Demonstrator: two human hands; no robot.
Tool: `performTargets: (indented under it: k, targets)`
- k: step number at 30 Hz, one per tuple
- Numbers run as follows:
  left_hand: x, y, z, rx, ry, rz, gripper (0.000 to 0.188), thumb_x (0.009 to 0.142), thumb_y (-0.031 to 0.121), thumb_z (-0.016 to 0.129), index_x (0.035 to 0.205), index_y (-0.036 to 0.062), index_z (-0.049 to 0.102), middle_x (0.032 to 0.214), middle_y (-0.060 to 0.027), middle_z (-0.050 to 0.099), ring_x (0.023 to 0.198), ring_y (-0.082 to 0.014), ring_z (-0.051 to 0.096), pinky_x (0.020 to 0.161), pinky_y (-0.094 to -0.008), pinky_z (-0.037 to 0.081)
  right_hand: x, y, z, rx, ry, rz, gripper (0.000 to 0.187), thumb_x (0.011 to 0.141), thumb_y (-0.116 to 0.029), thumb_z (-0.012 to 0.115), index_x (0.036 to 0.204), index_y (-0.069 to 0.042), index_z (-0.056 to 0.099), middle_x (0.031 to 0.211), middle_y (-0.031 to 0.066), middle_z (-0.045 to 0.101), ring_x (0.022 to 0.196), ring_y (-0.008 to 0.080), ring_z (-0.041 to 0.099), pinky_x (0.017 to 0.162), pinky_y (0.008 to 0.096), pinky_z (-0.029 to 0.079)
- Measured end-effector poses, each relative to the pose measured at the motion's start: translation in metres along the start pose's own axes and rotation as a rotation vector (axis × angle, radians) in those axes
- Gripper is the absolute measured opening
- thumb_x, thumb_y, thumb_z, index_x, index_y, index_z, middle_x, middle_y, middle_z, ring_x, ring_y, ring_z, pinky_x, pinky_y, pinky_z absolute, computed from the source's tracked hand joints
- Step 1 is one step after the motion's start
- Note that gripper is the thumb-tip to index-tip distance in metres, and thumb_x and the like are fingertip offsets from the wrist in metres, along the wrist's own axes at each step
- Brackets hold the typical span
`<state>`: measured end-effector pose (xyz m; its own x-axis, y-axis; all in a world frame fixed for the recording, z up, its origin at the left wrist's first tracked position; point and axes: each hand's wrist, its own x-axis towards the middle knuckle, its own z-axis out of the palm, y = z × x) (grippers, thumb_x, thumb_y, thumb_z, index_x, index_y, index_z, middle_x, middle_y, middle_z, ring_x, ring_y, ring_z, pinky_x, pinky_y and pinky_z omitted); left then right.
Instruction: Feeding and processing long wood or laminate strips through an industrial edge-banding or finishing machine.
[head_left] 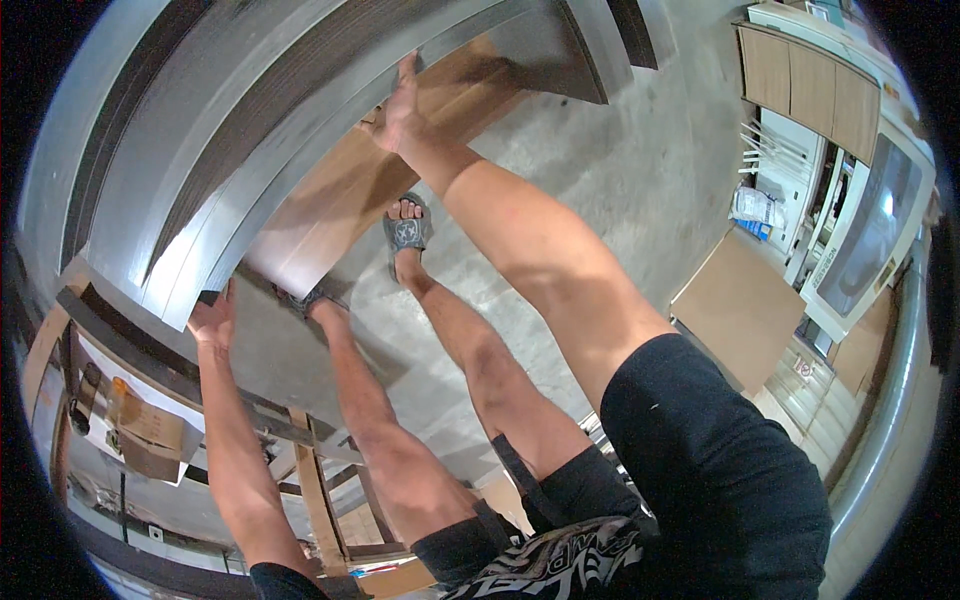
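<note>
A large grey slatted panel (235,190) with dark lengthwise bands fills the upper left, tilted in front of me. My left hand (213,322) grips its near left corner, with part of the fingers hidden behind the edge. Farther along the same edge, my right hand (398,118) holds it from below, thumb pointing up and the other fingers partly hidden. Below that edge shows a wood-coloured board (345,205); whether it belongs to the panel I cannot tell.
Wooden framing (312,480) stands at the lower left, with a cardboard box (155,435) beside it. My sandalled feet are on the grey concrete floor (600,170), close under the board. At right are a brown flat sheet (740,305) and a white glass-fronted cabinet (868,235).
</note>
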<state>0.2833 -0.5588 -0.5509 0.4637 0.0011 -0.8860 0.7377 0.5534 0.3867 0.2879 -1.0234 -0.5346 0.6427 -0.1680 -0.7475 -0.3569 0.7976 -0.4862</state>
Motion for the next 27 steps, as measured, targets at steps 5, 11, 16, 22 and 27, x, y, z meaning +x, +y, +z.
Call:
performTargets:
  k: [5, 11, 16, 22, 27]
  targets:
    - [0.025, 0.008, -0.035, -0.004, -0.094, -0.034, 0.068, 0.098, 0.064, 0.052, 0.151, 0.0221, 0.048, 0.157, -0.0014, 0.048, 0.146, -0.0265, 0.041, 0.119, -0.056, 0.032, -0.024, 0.048, -0.001, -0.128, 0.245, 0.061, 0.112, 0.089, -0.091, 0.04, 0.169, -0.019, 0.01, 0.174, 0.0133, 0.018, 0.156, 0.0348, 0.028, 0.124, 0.0576, 0.026]
    - [0.029, -0.024, -0.056, 0.013, 0.18, -0.056, 0.07, 0.103, 0.061, 0.047, 0.157, 0.0161, 0.042, 0.162, -0.0048, 0.04, 0.148, -0.0292, 0.038, 0.122, -0.0554, 0.03, -0.146, 0.147, -0.04, -0.443, 0.298, 0.314, 0.077, 0.098, -0.064, 0.062, 0.151, -0.009, 0.052, 0.151, 0.0138, 0.054, 0.14, 0.028, 0.05, 0.111, 0.0443, 0.042]
    - [0.004, -0.124, -0.075, 0.386, 0.333, -0.118, 0.078, 0.109, 0.063, 0.035, 0.154, 0.0, 0.043, 0.137, -0.0109, 0.064, 0.131, -0.028, 0.056, 0.116, -0.0464, 0.04, -0.245, 0.16, -0.114, -1.08, 0.167, 0.157, 0.036, 0.099, -0.03, 0.071, 0.121, -0.001, 0.068, 0.109, 0.0132, 0.073, 0.106, 0.0197, 0.069, 0.091, 0.0335, 0.053]
    - [-0.2, -0.161, -0.073, 1.507, -0.072, 0.147, 0.053, 0.103, 0.049, 0.057, 0.129, 0.0045, 0.069, 0.132, -0.0218, 0.068, 0.125, -0.0402, 0.062, 0.109, -0.0461, 0.047, -0.333, 0.101, -0.086, -0.747, 0.296, 0.238, 0.04, 0.097, -0.024, 0.075, 0.131, -0.008, 0.062, 0.106, 0.0088, 0.071, 0.094, 0.0173, 0.066, 0.083, 0.0369, 0.057]
    - [-0.318, -0.098, -0.047, 1.343, 0.177, 0.196, 0.043, 0.1, 0.04, 0.066, 0.12, 0.0028, 0.073, 0.117, -0.0194, 0.074, 0.112, -0.0374, 0.07, 0.1, -0.0436, 0.053, -0.362, 0.035, -0.12, -0.825, 0.282, 0.255, 0.051, 0.1, -0.046, 0.069, 0.136, -0.01, 0.062, 0.123, 0.0044, 0.069, 0.108, 0.0168, 0.065, 0.096, 0.0337, 0.05]
